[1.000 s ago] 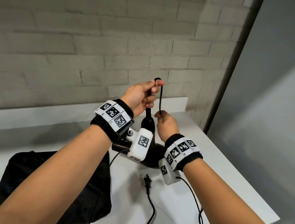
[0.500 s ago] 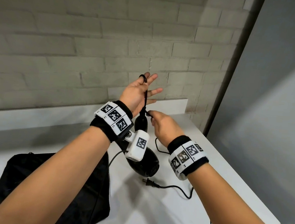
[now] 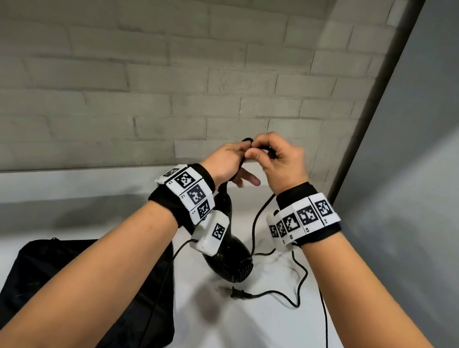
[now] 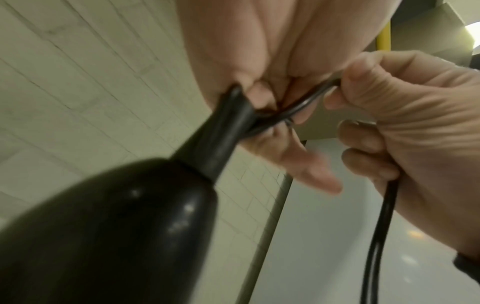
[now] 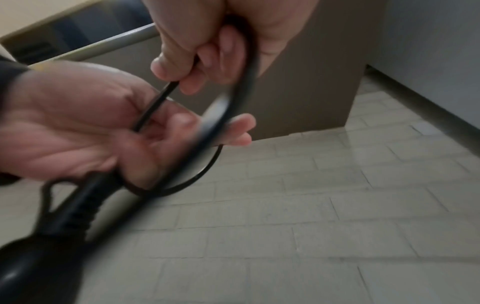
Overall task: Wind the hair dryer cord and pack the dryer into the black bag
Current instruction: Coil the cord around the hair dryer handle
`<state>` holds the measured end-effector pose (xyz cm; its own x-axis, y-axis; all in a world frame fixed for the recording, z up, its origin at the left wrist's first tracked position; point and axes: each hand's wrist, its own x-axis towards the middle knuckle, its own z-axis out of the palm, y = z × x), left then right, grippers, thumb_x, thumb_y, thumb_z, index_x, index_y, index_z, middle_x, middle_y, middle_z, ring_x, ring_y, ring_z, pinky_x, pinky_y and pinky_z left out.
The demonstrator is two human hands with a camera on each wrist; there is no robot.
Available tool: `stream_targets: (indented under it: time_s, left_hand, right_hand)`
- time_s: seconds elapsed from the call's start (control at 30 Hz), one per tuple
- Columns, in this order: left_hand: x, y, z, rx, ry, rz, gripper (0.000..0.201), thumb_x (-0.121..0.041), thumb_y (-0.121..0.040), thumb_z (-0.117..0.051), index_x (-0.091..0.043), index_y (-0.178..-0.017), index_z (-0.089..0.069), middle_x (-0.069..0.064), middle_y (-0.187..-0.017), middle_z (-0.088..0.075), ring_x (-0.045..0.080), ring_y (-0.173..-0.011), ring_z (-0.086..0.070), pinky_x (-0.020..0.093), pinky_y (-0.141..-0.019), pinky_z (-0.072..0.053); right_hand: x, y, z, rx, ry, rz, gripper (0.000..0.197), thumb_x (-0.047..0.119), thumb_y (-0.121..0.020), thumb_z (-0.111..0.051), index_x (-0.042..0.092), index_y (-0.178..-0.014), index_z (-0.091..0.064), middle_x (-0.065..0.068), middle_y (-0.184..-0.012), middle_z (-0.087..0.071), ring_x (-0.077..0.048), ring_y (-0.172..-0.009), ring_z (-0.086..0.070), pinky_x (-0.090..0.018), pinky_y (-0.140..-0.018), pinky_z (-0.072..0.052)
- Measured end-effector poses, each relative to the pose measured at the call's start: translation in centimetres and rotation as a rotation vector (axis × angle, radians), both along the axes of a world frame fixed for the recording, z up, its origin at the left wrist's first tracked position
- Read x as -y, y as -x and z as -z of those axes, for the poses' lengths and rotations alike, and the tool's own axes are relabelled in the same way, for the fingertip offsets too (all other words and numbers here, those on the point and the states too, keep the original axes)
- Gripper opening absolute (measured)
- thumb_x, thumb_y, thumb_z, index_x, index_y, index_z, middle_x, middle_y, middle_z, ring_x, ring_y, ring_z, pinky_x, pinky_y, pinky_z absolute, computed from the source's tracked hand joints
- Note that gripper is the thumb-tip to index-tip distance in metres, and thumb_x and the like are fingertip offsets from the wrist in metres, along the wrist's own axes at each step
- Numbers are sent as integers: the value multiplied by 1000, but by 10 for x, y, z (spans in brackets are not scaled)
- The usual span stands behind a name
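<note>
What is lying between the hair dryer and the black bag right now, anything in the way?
Nothing visible blocks it. The hair dryer hangs just right of the black bag, held by the left hand. But the cord trails loose onto the table to the plug, and the bag lies flat under the left forearm.

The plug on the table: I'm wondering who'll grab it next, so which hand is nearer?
Neither clearly. Both the right hand and the left hand are raised together above the plug, gripping the cord.
</note>
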<state>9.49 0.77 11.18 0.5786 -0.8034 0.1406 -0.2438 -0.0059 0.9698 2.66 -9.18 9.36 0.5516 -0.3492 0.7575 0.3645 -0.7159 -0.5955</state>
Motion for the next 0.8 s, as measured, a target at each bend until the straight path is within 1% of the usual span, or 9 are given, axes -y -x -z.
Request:
stream_targets:
  time_s: [0.13, 0.2, 0.3, 0.4, 0.5, 0.57, 0.63, 0.7, 0.8]
  left_hand:
    - [-1, 4, 1, -140, 83, -64, 36, -13, -95, -27, -12, -76, -58, 5, -61, -64, 11, -27, -43, 15, -33, -15]
    - [-1, 6, 2, -178, 59, 54, 52, -32, -99, -18, -9, -74, -58, 2, -46, -60, 9, -25, -36, 12, -31, -14]
    - [1, 5, 4, -166, 43, 51, 64, -42, -100, -16, -6, -60, -51, -5, -27, -36, 5, -23, -26, 13, -31, -16]
    - [-2, 0, 3, -273, 141, 52, 54, -33, -101, -22, -8, -60, -46, -8, -24, -26, 3, -21, -18, 15, -32, -12]
    - [-6, -3, 1, -391, 207, 64, 43, -27, -101, -26, -10, -66, -46, -7, -24, -25, 1, -21, -18, 14, -29, -11]
    - [-8, -4, 1, -430, 232, 80, 40, -26, -100, -27, -11, -69, -47, -6, -25, -26, 1, -21, -18, 15, -29, -11]
    - [-9, -4, 3, -458, 236, 102, 39, -23, -100, -26, -11, -70, -47, -6, -26, -27, 1, -21, -17, 14, -30, -10]
    - [-10, -4, 4, -500, 246, 125, 38, -21, -99, -24, -11, -70, -47, -5, -26, -27, 1, -21, -17, 14, -30, -10]
    - [-9, -7, 5, -584, 271, 151, 38, -20, -96, -22, -11, -69, -47, -4, -25, -28, 1, -19, -19, 13, -30, -9]
  right_hand:
    - [4, -3, -11, 14, -125, -49, 20, 7, -72, -71, 20, -65, -58, 23, -56, -59, 3, -56, -53, -16, -57, -53]
    - [8, -5, -13, 30, -98, -13, 13, 7, -72, -72, 12, -70, -61, 26, -57, -60, 5, -56, -53, -7, -56, -45]
    - [15, -7, -11, 58, -122, 26, 26, 9, -71, -73, 28, -66, -55, 29, -62, -61, 7, -61, -55, -7, -62, -42]
    - [19, -8, -5, 78, -160, 68, 29, 8, -75, -69, 32, -67, -54, 25, -61, -60, 7, -62, -53, -8, -61, -40]
    - [20, -8, 3, 40, -164, 46, 7, 11, -82, -57, 15, -85, -62, 16, -77, -61, 12, -71, -54, -4, -64, -38]
    - [19, -8, 10, -25, -133, 34, 24, 19, -84, -48, 7, -97, -64, -4, -90, -66, 4, -82, -56, -6, -75, -40]
    - [17, -8, 15, -109, -127, 5, 28, 19, -85, -41, 9, -99, -62, -3, -91, -66, 0, -82, -57, -8, -78, -41]
    - [11, -6, 13, -179, -195, -49, 23, 10, -88, -36, 16, -88, -57, 18, -70, -63, 9, -60, -54, -4, -61, -39]
    - [3, -1, 5, -226, -415, -184, 33, -4, -89, -26, 17, -73, -48, 10, -51, -55, -2, -31, -32, -10, -32, -23]
